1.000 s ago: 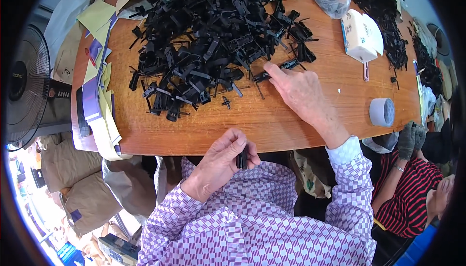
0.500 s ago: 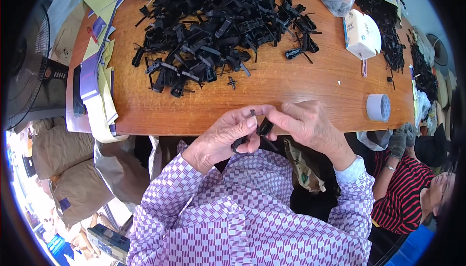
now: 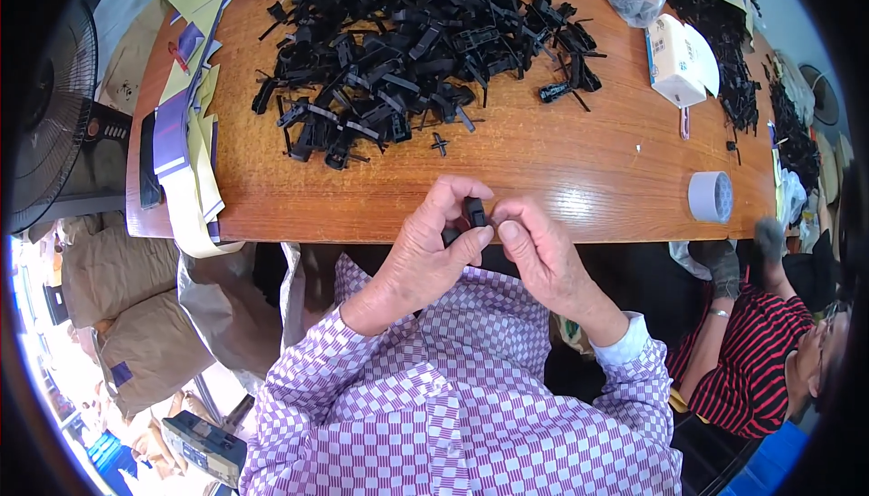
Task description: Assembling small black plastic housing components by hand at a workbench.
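Note:
A small black plastic part (image 3: 474, 212) is pinched between the thumb and fingers of my left hand (image 3: 425, 247), just at the table's near edge. Close against its right side is my right hand (image 3: 546, 261), with thumb and fingers curled together; whatever they pinch is hidden. Beyond both hands, a large heap of similar black plastic parts (image 3: 389, 62) covers the far middle of the table. One small cross-shaped black piece (image 3: 439, 144) lies apart from the heap, on its near side.
On the wooden table (image 3: 561, 166) stand a roll of tape (image 3: 710, 197) and a tissue pack (image 3: 677, 62). Papers (image 3: 186, 143) line the left edge, beside a fan (image 3: 50, 107). A co-worker in a striped shirt (image 3: 751, 360), wearing gloves, sits at the right.
My left hand has turned, so the black part now stands up between its fingers. My right hand has dropped from above the part to its right side. The co-worker's gloved hands have moved apart.

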`<state>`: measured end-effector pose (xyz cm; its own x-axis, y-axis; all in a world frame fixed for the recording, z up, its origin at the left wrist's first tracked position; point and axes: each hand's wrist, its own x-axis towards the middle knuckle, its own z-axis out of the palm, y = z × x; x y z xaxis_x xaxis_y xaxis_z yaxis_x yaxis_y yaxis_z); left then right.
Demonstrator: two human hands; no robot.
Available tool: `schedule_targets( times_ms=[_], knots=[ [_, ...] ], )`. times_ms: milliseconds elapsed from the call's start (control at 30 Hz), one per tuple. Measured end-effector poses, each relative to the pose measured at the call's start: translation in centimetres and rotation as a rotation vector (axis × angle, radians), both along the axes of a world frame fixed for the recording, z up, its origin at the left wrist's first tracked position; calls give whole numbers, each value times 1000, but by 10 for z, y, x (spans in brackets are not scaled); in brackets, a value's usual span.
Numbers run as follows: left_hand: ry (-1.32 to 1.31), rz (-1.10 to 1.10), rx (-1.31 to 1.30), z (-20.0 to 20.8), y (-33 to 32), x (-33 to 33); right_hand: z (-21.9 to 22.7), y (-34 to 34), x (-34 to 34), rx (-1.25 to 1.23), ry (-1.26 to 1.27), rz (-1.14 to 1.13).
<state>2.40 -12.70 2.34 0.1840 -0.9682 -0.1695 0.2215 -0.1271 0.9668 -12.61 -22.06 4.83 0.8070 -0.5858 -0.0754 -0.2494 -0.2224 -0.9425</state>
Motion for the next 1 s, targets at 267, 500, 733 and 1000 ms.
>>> schedule_targets(
  times_ms=[267, 500, 733, 1000],
  knots=[
    [-358, -13, 72, 10, -9, -5, -3, -2, 8, 86, 27, 2],
    [-700, 148, -81, 3, -15, -9, -23, -2, 18, 54, -28, -49],
    [-165, 299, -132, 9, -21, 1, -19, -9, 19, 154, -163, -126],
    [707, 204, 20, 11, -2, 26, -15, -12, 27, 550, -243, -55]
  ],
)
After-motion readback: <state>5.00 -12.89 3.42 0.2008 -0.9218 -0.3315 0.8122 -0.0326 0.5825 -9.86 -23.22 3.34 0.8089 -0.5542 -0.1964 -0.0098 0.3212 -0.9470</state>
